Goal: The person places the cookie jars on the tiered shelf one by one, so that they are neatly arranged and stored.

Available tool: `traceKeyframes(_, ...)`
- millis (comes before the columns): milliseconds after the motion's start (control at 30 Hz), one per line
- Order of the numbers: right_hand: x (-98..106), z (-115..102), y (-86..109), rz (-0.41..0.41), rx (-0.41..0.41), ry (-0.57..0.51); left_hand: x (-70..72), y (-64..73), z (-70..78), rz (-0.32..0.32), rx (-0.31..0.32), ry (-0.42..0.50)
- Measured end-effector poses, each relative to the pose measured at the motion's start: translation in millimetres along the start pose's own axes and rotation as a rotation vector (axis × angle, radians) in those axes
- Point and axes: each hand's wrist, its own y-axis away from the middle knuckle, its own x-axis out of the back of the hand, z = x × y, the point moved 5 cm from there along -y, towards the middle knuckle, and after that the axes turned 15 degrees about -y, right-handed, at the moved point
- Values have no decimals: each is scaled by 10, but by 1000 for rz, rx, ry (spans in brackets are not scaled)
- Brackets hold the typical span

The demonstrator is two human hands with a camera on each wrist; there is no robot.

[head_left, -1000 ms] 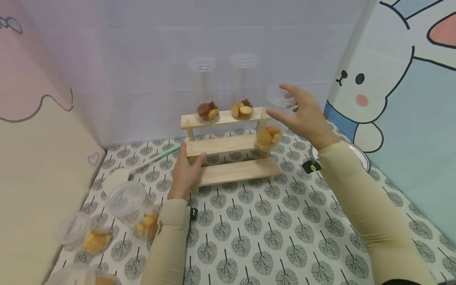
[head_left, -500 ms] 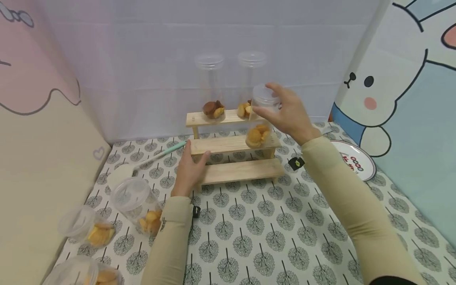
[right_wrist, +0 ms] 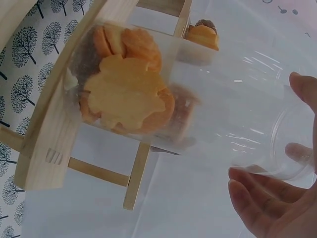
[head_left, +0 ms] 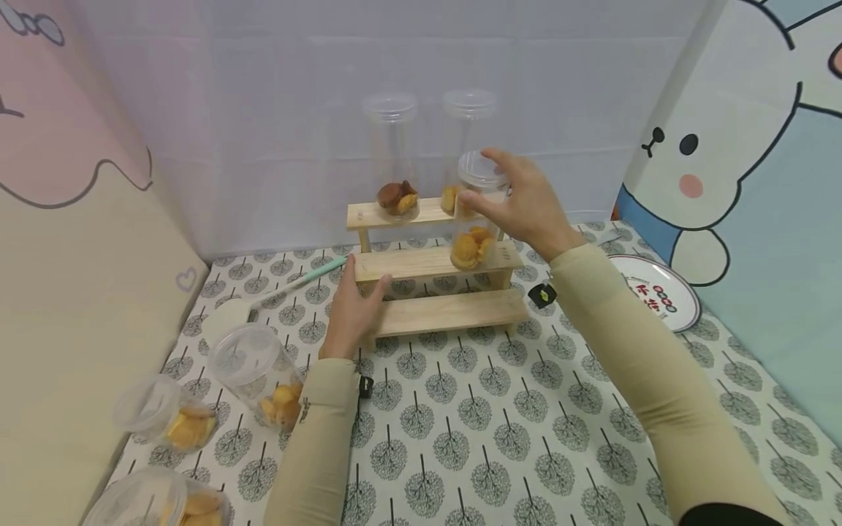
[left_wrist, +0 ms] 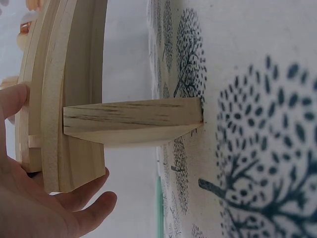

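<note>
A three-step wooden display rack (head_left: 434, 263) stands on the tree-print tablecloth. My left hand (head_left: 355, 310) grips its left end; in the left wrist view the thumb and fingers (left_wrist: 91, 210) lie on either side of the boards. On the right part of the middle step, a clear lidded jar (head_left: 472, 247) stands upright with golden cookies at its bottom. Around the top of this jar, near the lid, my right hand (head_left: 526, 208) holds thumb and fingers apart on its two sides. Two taller clear jars (head_left: 391, 157) with baked pieces stand on the top step, one partly hidden.
Several more clear jars of cookies (head_left: 253, 372) lie or stand at the left. A pale spatula with a mint handle (head_left: 325, 269) lies behind my left hand. To the right is a white plate with red print (head_left: 647, 292). Cloth walls close in the back and sides.
My right hand has moved left with the jar, which has come down onto the middle step. My left hand keeps its place on the rack, and the head view has shifted slightly.
</note>
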Motion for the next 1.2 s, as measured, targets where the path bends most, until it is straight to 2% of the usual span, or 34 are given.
traceKeyframes(533,-68,9,-7,-12,11,12,6,17,-5,-4,19,-10)
traceKeyframes(733,-71,17,-8,-26,-22,11,5,9,-5,-6,10,-17)
traceKeyframes(833,-65,24,12,-42,-55,-37,4,7,-9,-1,6,-17)
traceKeyframes(967,-31,63,100,-56,-110,-115,-2,9,-15,-2,5,-17)
traceKeyframes(1200,104,318,371,-62,-102,-82,11,4,-20,1,5,-21)
